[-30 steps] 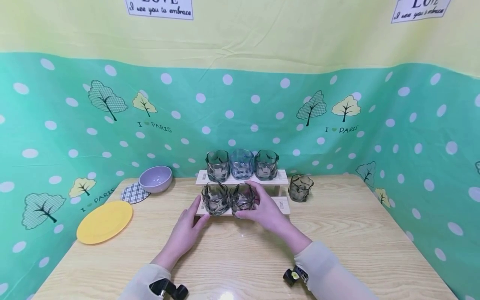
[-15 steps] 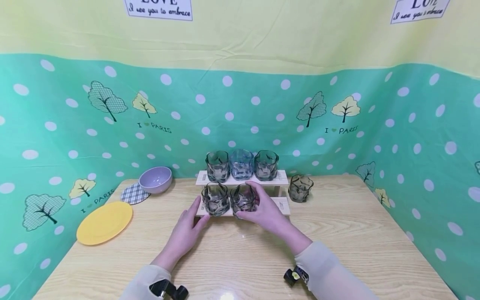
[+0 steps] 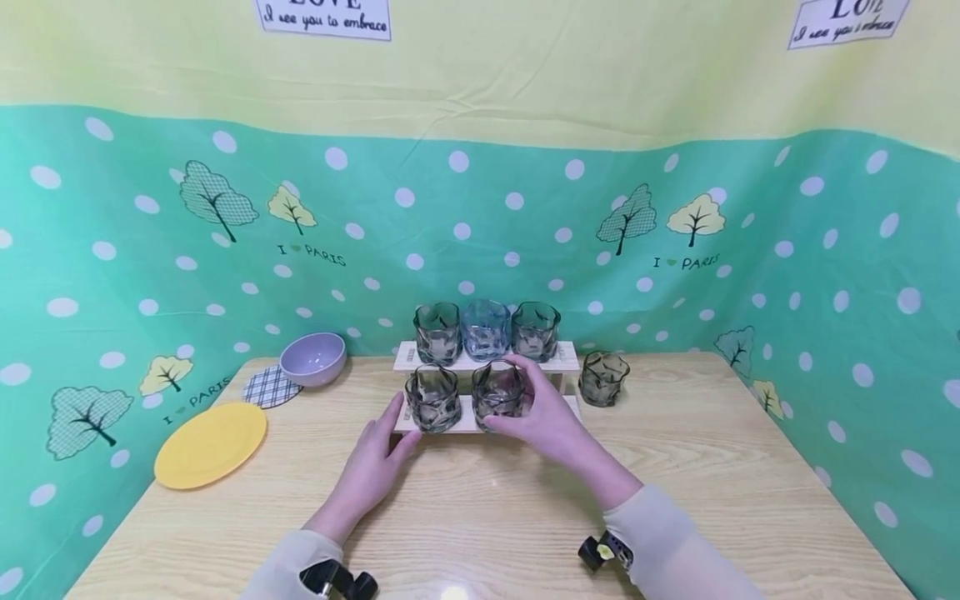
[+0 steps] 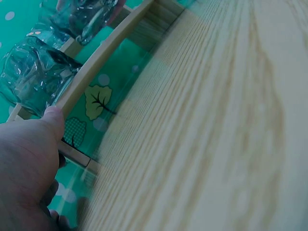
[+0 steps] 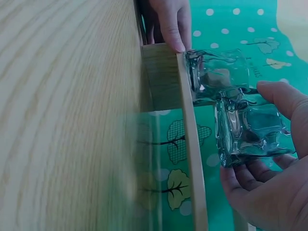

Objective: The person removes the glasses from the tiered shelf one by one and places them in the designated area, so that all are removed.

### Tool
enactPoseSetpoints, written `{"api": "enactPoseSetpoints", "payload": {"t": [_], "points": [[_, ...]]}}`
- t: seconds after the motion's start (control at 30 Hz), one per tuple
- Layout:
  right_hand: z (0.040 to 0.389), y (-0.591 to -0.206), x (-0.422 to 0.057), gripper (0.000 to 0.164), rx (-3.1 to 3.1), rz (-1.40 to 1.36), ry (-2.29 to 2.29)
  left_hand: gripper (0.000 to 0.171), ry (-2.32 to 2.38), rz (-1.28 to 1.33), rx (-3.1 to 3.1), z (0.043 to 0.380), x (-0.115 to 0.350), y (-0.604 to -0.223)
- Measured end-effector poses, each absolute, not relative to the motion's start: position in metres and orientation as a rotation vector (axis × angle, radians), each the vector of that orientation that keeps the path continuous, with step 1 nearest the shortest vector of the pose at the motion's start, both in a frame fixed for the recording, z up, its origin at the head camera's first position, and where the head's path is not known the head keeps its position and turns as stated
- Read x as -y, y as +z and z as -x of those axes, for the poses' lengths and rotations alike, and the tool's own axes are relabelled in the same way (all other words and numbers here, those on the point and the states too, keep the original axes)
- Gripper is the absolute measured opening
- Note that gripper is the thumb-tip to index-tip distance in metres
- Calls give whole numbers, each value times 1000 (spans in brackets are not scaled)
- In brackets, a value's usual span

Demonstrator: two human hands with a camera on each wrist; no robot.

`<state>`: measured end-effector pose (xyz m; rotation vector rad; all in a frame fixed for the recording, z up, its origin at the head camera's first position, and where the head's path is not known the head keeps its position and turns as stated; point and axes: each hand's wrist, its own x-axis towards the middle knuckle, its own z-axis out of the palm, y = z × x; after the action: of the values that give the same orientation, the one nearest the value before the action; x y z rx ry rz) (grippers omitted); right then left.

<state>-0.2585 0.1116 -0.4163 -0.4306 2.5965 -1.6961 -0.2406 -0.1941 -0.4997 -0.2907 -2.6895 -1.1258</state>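
My right hand (image 3: 553, 423) grips a smoky grey glass tumbler (image 3: 497, 395) around its right side, thumb in front. In the right wrist view the held tumbler (image 5: 252, 127) hangs a little off the rack's lower board (image 5: 193, 144). Another grey tumbler (image 3: 433, 402) stands on the left of the lower tier. My left hand (image 3: 372, 457) holds the left end of the two-tier wooden rack (image 3: 467, 419), its thumb on the front edge. Two dark tumblers (image 3: 437, 335) (image 3: 536, 333) flank a bluish tumbler (image 3: 486, 332) on the upper tier.
A brownish tumbler (image 3: 602, 379) stands on the table (image 3: 480, 517), right of the rack. At the left are a purple bowl (image 3: 313, 360), a checked round mat (image 3: 270, 387) and a yellow plate (image 3: 210, 446). A green dotted cloth (image 3: 420, 217) closes off the back.
My right hand has moved slightly right and up with the grey tumbler, widening the gap to the other lower tumbler. My left hand stays at the rack's end.
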Motion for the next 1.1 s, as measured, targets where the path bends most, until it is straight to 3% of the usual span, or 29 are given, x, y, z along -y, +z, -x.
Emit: {"api": "enactPoseSetpoints", "payload": {"t": [1.1], "points": [[234, -391, -209, 106, -2732, 319, -1597, 78, -1138, 294, 2687, 242, 194, -501]]}}
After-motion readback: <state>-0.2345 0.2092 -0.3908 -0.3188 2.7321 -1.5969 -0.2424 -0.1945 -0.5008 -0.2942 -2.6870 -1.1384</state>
